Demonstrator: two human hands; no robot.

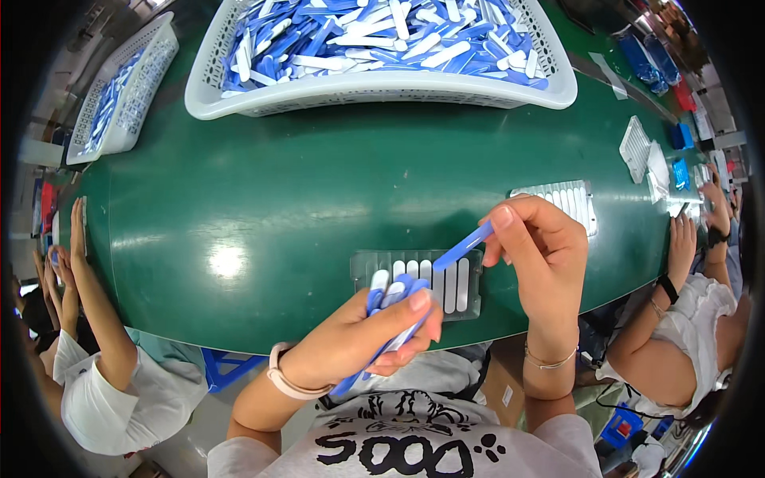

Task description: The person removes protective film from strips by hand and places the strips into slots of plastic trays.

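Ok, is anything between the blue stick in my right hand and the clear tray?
Nothing visible stands between the blue stick in your right hand and the right side of the clear tray. Your left hand and its bundle of sticks hide the tray's lower left from view.

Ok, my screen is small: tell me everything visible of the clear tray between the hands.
The tray is clear, looks like thin plastic, roughly rectangular, and lies flat on the green table near its edge. Round-ended white sticks fill the middle and right, side by side; the left looks bare. The bundle in the left hand's grip hides part; contact is unclear.
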